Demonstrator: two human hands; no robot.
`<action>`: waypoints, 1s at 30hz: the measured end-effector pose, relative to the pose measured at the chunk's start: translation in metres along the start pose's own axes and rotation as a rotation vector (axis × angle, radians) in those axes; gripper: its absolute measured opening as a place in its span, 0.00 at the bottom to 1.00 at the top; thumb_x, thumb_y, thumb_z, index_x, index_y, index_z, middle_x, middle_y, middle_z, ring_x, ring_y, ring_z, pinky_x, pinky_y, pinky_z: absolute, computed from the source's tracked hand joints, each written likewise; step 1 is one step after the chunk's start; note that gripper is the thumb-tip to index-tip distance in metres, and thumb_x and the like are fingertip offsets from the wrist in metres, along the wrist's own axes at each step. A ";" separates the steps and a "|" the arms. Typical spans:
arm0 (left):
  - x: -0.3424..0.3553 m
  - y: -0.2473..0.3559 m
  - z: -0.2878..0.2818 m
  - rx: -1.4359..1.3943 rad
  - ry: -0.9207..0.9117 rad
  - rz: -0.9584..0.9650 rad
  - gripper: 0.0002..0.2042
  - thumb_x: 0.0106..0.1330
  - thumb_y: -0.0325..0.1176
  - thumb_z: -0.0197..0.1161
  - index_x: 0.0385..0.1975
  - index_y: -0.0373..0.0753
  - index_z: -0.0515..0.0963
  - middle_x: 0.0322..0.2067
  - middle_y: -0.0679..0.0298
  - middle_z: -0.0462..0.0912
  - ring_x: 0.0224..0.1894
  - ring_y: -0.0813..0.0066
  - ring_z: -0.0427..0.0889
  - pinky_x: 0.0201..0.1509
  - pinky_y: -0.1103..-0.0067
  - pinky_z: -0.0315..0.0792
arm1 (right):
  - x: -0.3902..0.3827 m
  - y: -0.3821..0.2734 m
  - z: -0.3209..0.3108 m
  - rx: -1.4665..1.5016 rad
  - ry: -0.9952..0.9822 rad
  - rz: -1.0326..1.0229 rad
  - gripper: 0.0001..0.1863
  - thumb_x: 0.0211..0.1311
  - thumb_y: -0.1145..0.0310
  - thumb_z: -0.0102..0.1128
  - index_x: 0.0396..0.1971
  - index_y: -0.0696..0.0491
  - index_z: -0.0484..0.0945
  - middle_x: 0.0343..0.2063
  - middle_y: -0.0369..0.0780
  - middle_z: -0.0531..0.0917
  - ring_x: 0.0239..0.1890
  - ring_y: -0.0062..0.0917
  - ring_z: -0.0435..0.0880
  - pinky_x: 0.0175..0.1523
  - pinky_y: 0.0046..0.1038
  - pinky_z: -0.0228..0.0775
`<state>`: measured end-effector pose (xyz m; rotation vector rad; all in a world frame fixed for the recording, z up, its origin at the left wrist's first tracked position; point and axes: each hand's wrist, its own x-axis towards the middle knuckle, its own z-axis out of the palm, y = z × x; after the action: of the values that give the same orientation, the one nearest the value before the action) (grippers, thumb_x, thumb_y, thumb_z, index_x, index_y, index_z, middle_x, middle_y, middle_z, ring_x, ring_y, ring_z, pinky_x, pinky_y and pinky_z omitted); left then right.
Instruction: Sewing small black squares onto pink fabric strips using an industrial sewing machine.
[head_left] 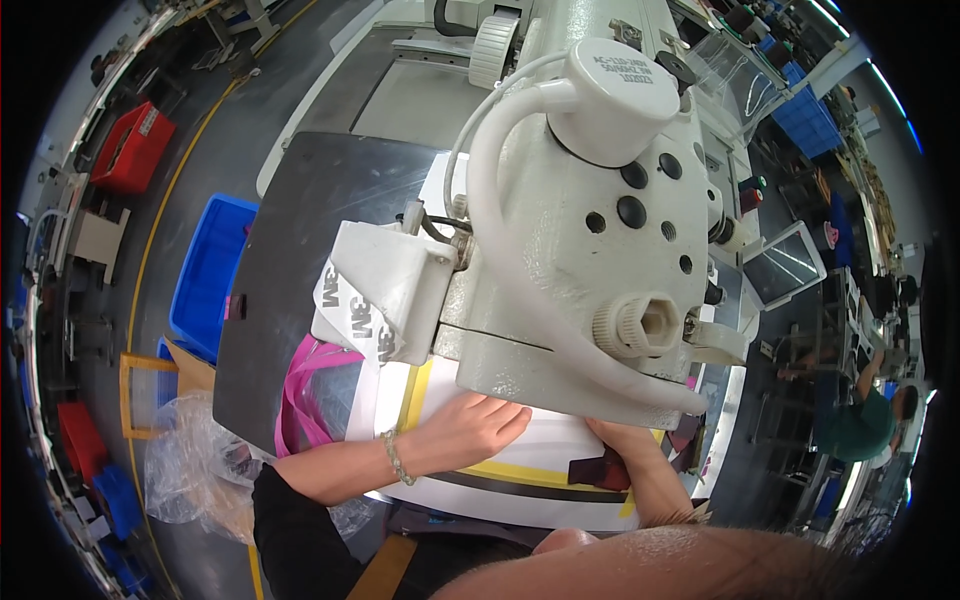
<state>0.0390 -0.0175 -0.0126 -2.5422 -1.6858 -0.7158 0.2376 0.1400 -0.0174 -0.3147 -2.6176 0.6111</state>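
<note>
My left hand (474,430), with a beaded bracelet on its wrist, rests at the white work plate (545,445) edged in yellow, below the head of a white sewing machine (520,370). Its fingers are bent and held together; whatever lies under them is hidden. My right hand (622,440) reaches beneath the machine head from the lower right, its fingertips out of sight. A dark maroon piece (598,475) lies just left of my right wrist. Pink straps (298,390) lie to the left of the plate.
A dark metal side table (255,370) adjoins the machine at left, beside a blue bin (205,270), a cardboard piece (195,370) and crumpled clear plastic (190,460). A red bin (130,145) sits farther left. A person in green (855,420) works at the right.
</note>
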 end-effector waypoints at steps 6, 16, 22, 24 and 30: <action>-0.003 -0.001 0.007 0.022 -0.004 0.004 0.11 0.52 0.29 0.59 0.36 0.35 0.78 0.41 0.61 0.80 0.48 0.65 0.79 0.56 0.69 0.71 | 0.022 -0.022 -0.019 0.038 0.015 0.085 0.16 0.36 0.73 0.60 0.31 0.60 0.82 0.37 0.46 0.83 0.45 0.39 0.82 0.54 0.40 0.73; -0.006 -0.002 0.021 -0.107 0.026 -0.076 0.09 0.52 0.29 0.57 0.33 0.38 0.78 0.37 0.61 0.81 0.44 0.65 0.80 0.54 0.66 0.73 | 0.036 -0.027 -0.030 -0.018 0.037 0.034 0.17 0.33 0.72 0.59 0.29 0.62 0.80 0.37 0.46 0.83 0.46 0.37 0.83 0.56 0.39 0.72; -0.006 -0.003 0.016 -0.022 0.012 -0.006 0.13 0.54 0.29 0.57 0.39 0.36 0.79 0.39 0.63 0.81 0.44 0.71 0.81 0.51 0.74 0.74 | 0.032 -0.026 -0.029 -0.028 0.005 0.067 0.15 0.34 0.73 0.59 0.29 0.61 0.80 0.36 0.46 0.83 0.46 0.36 0.83 0.57 0.39 0.71; -0.004 -0.003 0.010 0.005 0.000 -0.001 0.13 0.54 0.29 0.57 0.40 0.36 0.79 0.39 0.63 0.81 0.44 0.71 0.81 0.51 0.75 0.74 | 0.030 -0.024 -0.026 -0.032 0.005 0.047 0.15 0.33 0.72 0.59 0.28 0.62 0.80 0.35 0.46 0.83 0.46 0.38 0.83 0.56 0.39 0.72; 0.000 -0.003 -0.001 0.096 -0.015 0.027 0.14 0.54 0.29 0.58 0.41 0.36 0.79 0.40 0.64 0.81 0.45 0.72 0.81 0.50 0.77 0.74 | 0.016 -0.007 -0.013 0.004 0.004 -0.037 0.17 0.30 0.70 0.58 0.26 0.62 0.81 0.34 0.46 0.82 0.45 0.45 0.81 0.51 0.39 0.73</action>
<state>0.0365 -0.0164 -0.0125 -2.5064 -1.6445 -0.6009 0.2282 0.1437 0.0019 -0.2655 -2.6120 0.6020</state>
